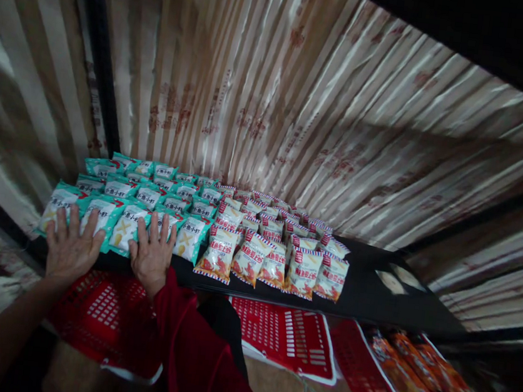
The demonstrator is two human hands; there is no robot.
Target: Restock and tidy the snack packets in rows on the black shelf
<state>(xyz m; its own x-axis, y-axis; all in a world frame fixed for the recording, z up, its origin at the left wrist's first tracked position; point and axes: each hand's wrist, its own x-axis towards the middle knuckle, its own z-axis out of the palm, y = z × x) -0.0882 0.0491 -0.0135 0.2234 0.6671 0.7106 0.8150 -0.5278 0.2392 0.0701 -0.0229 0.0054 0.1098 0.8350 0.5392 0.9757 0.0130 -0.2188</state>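
Note:
My left hand (73,244) lies with fingers spread against the front row of teal-and-white snack bags (131,228) at the shelf's left end. Just to its right, my right hand (153,253) rests open, fingertips on bags of the same row. Neither hand grips anything. The teal bags stand upright in several rows, partly covered by my fingers. Beside them on the right are several rows of white-and-orange snack bags (218,254) with striped edges, apart from both hands.
The bags stand on a black shelf (365,277), with pale flat pieces (392,282) at its right. Behind hangs striped plastic sheeting (255,82). Below are red baskets (283,337), and orange packages (425,372) at lower right. A dark upper shelf (496,40) overhangs.

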